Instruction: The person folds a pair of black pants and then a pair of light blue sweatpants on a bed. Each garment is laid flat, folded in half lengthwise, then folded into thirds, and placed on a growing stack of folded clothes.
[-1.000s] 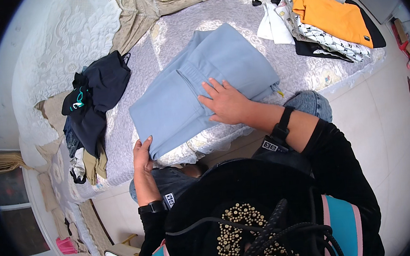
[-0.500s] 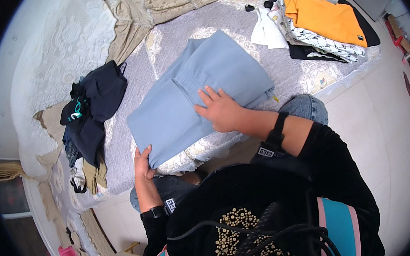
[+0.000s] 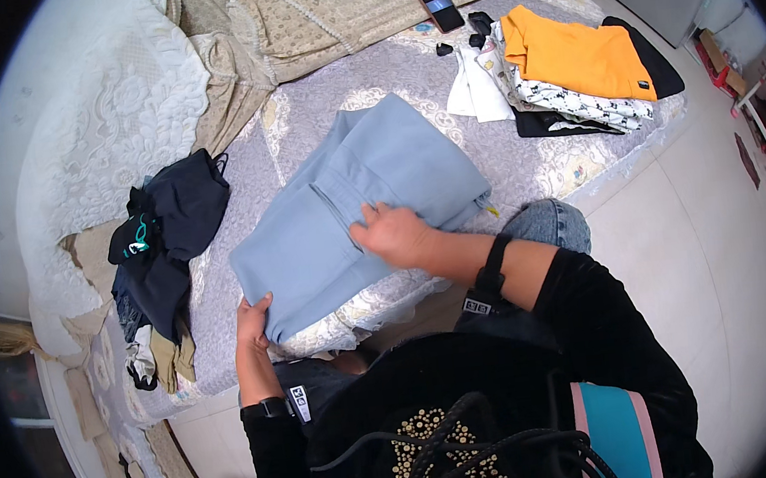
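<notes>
A pair of light blue trousers (image 3: 412, 158) lies folded over on the bed, its gathered elastic waistband running across the middle. My left hand (image 3: 253, 322) holds the near left corner of the cloth, thumb on top and the other fingers mostly hidden beneath. At the waistband, my right hand (image 3: 394, 236) has its fingers bent and gripping the fabric near the fold. The cloth under its palm is hidden from sight.
Dark clothes (image 3: 184, 203) lie in a loose heap on the left of the bed. A folded stack topped by an orange shirt (image 3: 573, 53) sits at the far right. Behind is a phone (image 3: 440, 8), with small black items (image 3: 479, 25) nearby. My knee (image 3: 548, 226) touches the bed's near side.
My right hand has gone from spread fingers lying on the trousers to bent fingers gripping near the waistband. My left hand keeps its corner. The whole view has shifted slightly.
</notes>
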`<state>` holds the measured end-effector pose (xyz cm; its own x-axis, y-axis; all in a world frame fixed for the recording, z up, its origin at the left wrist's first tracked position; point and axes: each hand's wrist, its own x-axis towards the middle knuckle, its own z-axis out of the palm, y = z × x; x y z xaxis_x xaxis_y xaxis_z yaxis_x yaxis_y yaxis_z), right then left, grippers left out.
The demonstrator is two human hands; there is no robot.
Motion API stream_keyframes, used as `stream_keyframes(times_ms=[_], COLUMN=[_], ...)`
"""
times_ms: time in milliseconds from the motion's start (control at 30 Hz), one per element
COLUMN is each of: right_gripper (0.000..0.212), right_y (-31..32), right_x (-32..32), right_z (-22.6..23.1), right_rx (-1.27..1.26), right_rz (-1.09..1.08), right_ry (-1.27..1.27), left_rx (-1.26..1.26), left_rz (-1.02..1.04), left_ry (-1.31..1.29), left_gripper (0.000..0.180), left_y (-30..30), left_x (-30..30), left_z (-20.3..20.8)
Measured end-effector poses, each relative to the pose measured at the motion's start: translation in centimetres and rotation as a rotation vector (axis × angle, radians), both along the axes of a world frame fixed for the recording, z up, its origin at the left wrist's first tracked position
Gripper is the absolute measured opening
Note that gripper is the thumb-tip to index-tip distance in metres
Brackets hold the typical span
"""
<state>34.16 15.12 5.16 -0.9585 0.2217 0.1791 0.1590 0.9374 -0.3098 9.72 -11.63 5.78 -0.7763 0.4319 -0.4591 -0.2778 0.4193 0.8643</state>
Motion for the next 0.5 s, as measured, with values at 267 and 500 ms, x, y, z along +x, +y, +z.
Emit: stream_keyframes(times_ms=[267,500], right_gripper=[0.050,0.064], right_y=[7.0,13.8], right_x=[1.7,6.6], right_z=[5.5,4.7], right_rx=[-1.141,-1.333], right_rz=[-0.124,-0.648], right_ry=[0.886,0.890], left_rx=[0.093,-0.545], left_rz=[-0.008,0.070], left_ry=[0.452,0.389], left_gripper=[0.036,0.067], left_y=[-5.8,-14.8], left_x=[-9.8,-13.8], left_z=[3.3,-1.6])
